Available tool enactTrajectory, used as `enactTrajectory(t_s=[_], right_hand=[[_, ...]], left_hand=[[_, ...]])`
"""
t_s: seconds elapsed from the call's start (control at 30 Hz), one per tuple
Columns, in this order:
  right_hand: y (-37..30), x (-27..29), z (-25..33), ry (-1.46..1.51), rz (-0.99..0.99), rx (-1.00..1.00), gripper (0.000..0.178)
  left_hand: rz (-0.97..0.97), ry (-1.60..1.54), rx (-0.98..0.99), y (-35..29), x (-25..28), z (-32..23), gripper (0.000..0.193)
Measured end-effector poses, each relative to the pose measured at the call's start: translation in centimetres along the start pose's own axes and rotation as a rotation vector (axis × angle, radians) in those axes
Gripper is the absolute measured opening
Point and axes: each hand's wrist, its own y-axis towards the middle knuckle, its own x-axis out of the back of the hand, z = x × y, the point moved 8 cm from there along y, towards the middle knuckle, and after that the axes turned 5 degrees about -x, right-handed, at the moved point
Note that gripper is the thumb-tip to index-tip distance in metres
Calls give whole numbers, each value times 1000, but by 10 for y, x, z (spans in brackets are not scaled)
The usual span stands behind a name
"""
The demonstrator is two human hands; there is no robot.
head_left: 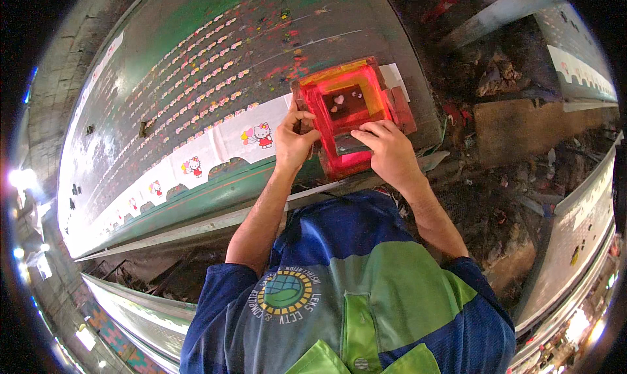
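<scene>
A small screen-printing frame [372, 80], smeared with red and orange ink, lies on the dark table at its near right end. Heart-shaped openings show in the dark mesh [346, 106]. My left hand [294, 139] grips the frame's left side, thumb toward the inside. Over the frame's near right part, the fingers of my right hand [390, 150] are closed on a narrow greyish bar that looks like a squeegee [353, 144]; my fingers cover part of it. Under the frame runs a white strip [225, 145] printed with cartoon cats holding balloons.
The long dark table [261, 60] carries rows of small printed marks and ink splashes. A metal rail [196, 225] runs along its near edge. Further tables with white strips stand at the right [581, 73] and lower left [130, 308]. A thick pale pipe [503, 15] slants at upper right.
</scene>
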Motion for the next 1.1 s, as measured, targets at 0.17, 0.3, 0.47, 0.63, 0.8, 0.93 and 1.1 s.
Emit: enactTrajectory(t_s=[0.17, 0.3, 0.47, 0.63, 0.8, 0.93, 1.1], right_hand=[[2, 2, -2, -1, -2, 9, 40], [5, 0, -2, 5, 88, 5, 39], [37, -3, -18, 47, 352, 5, 33], [127, -11, -38, 21, 118, 74, 36], [126, -13, -33, 4, 137, 25, 37], [50, -11, -18, 0, 111, 37, 43], [3, -1, -4, 15, 46, -18, 52]], left_hand=[[35, -31, -21, 3, 1, 3, 46], [0, 78, -110, 4, 4, 1, 45], [4, 8, 2, -1, -2, -8, 46], [18, 23, 50, -1, -7, -11, 47], [47, 80, 71, -6, -5, -16, 40], [76, 307, -121, -2, 7, -14, 39], [59, 379, -160, -2, 5, -24, 38]])
